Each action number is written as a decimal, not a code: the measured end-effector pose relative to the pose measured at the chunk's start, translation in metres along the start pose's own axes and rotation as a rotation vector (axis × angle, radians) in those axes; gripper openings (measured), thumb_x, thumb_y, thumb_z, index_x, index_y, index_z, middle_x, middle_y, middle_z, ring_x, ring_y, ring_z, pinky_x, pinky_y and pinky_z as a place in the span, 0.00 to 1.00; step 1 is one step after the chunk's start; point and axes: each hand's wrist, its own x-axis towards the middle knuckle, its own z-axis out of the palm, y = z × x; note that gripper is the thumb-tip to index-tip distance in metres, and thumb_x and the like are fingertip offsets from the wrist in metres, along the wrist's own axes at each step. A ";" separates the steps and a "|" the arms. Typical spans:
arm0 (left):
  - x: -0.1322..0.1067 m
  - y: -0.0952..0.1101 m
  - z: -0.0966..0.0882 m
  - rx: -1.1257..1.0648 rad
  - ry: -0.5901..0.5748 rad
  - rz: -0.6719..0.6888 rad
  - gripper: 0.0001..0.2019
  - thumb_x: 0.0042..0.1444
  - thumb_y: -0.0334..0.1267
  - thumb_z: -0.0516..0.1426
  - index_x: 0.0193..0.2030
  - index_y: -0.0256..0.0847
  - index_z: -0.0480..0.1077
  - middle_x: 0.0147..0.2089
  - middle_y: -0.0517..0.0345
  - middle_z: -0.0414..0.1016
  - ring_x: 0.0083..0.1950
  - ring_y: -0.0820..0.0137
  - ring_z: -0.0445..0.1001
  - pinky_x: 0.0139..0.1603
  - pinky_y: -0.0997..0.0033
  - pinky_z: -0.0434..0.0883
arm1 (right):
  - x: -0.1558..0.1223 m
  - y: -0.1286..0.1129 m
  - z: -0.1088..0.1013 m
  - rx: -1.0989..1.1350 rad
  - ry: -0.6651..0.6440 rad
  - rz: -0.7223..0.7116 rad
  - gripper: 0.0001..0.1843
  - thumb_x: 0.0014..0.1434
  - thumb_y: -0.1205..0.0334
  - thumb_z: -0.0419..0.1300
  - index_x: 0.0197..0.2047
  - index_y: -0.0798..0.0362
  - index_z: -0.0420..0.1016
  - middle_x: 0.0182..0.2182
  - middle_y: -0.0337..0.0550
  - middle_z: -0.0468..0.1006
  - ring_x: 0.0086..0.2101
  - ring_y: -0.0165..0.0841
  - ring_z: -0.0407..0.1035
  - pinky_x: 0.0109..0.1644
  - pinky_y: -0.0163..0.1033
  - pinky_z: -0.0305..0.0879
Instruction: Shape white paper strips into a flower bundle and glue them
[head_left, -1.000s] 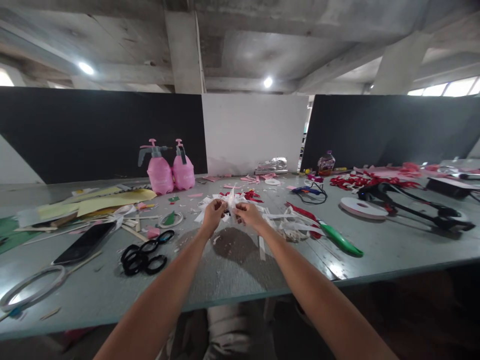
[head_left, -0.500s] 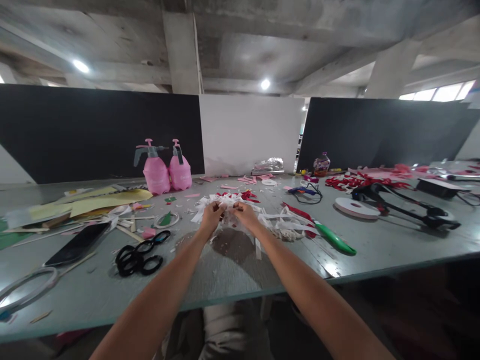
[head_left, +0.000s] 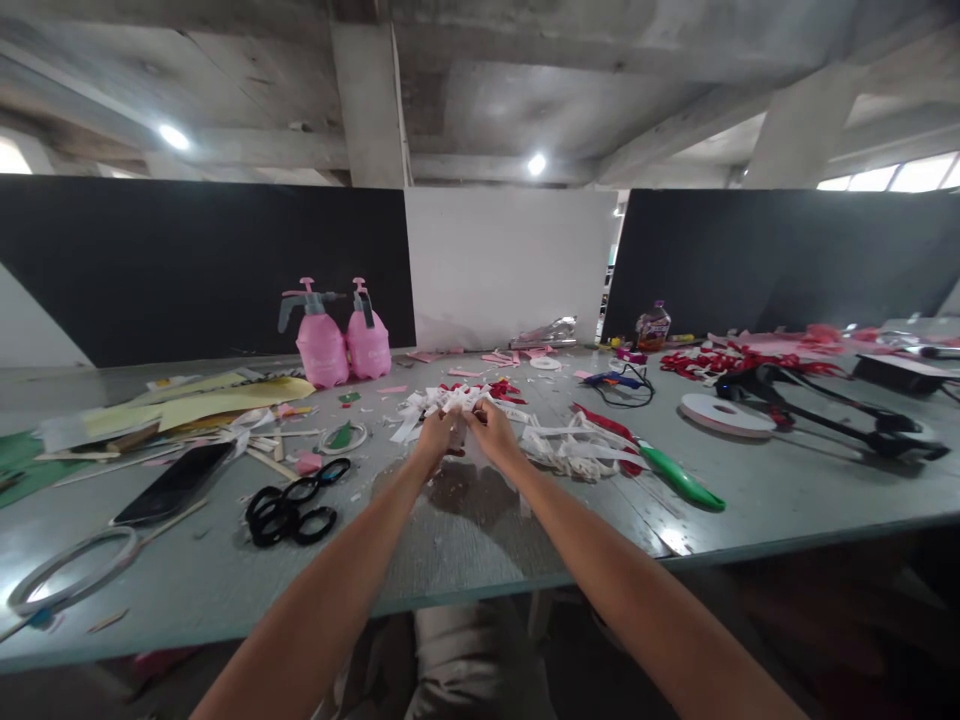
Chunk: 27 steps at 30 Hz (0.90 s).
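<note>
My left hand (head_left: 436, 437) and my right hand (head_left: 493, 428) are close together over the middle of the table. Their fingers pinch a piece of white ribbon (head_left: 469, 445), pale and partly hidden by the fingers. Just beyond them lies a pile of short white ribbon pieces (head_left: 431, 399), with red ribbon pieces (head_left: 507, 391) at its back right. To the right of my right hand spreads a tangle of white ribbon and cord (head_left: 577, 458). A green-handled tool (head_left: 686, 480) lies beside it, next to a red strip.
Black ring-handled scissors (head_left: 289, 508), a dark phone (head_left: 174, 484) and a clear ring (head_left: 71, 570) lie left. Two pink spray bottles (head_left: 322, 352) stand behind. On the right are a blue glue gun (head_left: 611, 380), a white ribbon spool (head_left: 726, 415) and a black headset-like strap (head_left: 817, 410).
Both hands have drawn together and turned slightly, still pinching, and a white ribbon piece now shows between them. The whole view has shifted a little, so the table's things appear farther right.
</note>
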 end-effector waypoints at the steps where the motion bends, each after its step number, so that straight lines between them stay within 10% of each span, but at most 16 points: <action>1: 0.001 -0.002 0.000 0.031 0.008 0.009 0.16 0.52 0.53 0.54 0.34 0.40 0.65 0.23 0.61 0.65 0.19 0.73 0.64 0.18 0.74 0.63 | -0.001 0.000 0.001 0.001 0.008 0.000 0.10 0.53 0.54 0.55 0.29 0.52 0.64 0.23 0.36 0.68 0.26 0.31 0.64 0.32 0.35 0.58; 13: 0.010 -0.004 -0.007 0.212 0.174 0.236 0.19 0.51 0.52 0.54 0.24 0.37 0.65 0.17 0.65 0.58 0.18 0.79 0.54 0.18 0.78 0.51 | 0.000 0.005 0.009 0.195 0.067 0.205 0.16 0.50 0.49 0.57 0.22 0.52 0.61 0.14 0.32 0.61 0.18 0.27 0.57 0.22 0.33 0.52; 27: 0.004 0.000 -0.004 0.065 -0.032 0.107 0.21 0.43 0.51 0.62 0.38 0.35 0.72 0.22 0.63 0.67 0.17 0.77 0.60 0.15 0.79 0.56 | 0.001 0.006 0.004 0.127 0.109 0.166 0.14 0.52 0.51 0.56 0.24 0.52 0.64 0.19 0.35 0.67 0.23 0.29 0.62 0.27 0.33 0.58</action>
